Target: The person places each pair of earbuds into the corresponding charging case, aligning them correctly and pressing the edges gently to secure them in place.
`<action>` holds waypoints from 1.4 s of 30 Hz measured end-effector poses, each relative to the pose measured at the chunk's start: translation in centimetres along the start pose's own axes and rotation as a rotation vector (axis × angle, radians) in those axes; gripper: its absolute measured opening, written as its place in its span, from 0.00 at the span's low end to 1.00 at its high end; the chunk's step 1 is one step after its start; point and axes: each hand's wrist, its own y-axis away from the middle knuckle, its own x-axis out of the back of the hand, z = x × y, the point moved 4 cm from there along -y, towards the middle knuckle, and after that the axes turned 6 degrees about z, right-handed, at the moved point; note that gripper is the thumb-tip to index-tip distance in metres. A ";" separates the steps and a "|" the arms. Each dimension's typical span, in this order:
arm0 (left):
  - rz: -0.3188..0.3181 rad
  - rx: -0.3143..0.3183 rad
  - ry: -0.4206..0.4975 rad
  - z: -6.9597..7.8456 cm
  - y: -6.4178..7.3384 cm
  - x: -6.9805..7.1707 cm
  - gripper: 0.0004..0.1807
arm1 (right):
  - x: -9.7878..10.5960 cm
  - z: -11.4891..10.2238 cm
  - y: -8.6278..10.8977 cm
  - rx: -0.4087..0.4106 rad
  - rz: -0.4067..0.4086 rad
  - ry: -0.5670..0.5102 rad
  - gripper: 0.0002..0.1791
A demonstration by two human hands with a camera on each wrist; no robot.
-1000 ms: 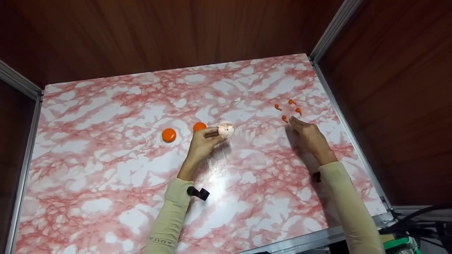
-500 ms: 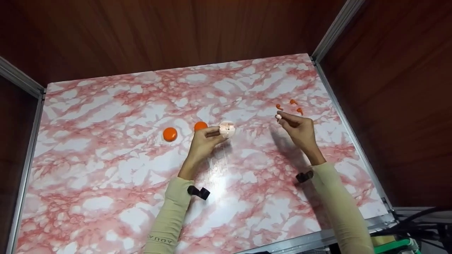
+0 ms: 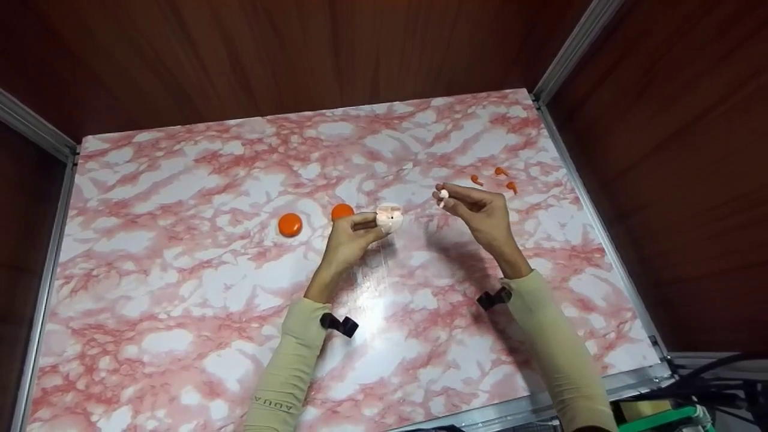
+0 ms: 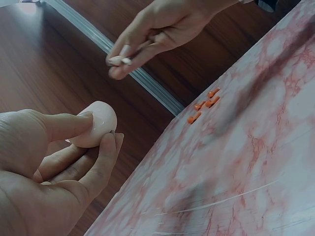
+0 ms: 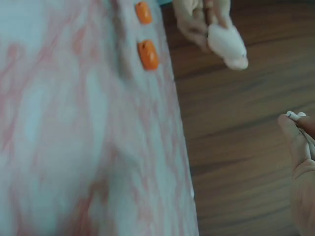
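My left hand (image 3: 349, 240) grips a pale round earbud case (image 3: 390, 219) above the table, thumb on one side and fingers on the other. In the head view the case's inner side with its slots faces up. My right hand (image 3: 483, 219) pinches a small white earbud (image 3: 443, 194) between thumb and fingertips, to the right of the case and apart from it. The left wrist view shows the same white earbud (image 4: 119, 60) in the right fingers. Behind the right hand lie several orange earbuds (image 4: 212, 102) on the table; in the head view some are hidden.
Two round orange cases, one on the left (image 3: 290, 225) and one (image 3: 342, 212) partly behind the left hand, rest on the red-and-white marbled table (image 3: 180, 288). Dark wood panels (image 3: 300, 54) with metal edges enclose the table. Black cables (image 3: 708, 372) hang at the lower right.
My right hand has picked up the white earbud near the orange ones and carried it left toward the case. My left hand has stayed nearly still with the case.
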 end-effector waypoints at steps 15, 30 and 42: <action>-0.011 -0.012 0.033 0.1 0.0 -0.7 0.28 | -5.1 -1.1 -0.8 0.016 -0.095 0.024 0.17; -0.013 -0.009 0.022 0.3 0.2 -1.3 0.26 | -6.7 -1.0 -1.2 0.019 -0.152 0.129 0.14; -0.013 -0.031 0.028 0.5 0.6 -1.8 0.26 | -7.4 -1.2 -1.0 0.088 -0.218 0.324 0.15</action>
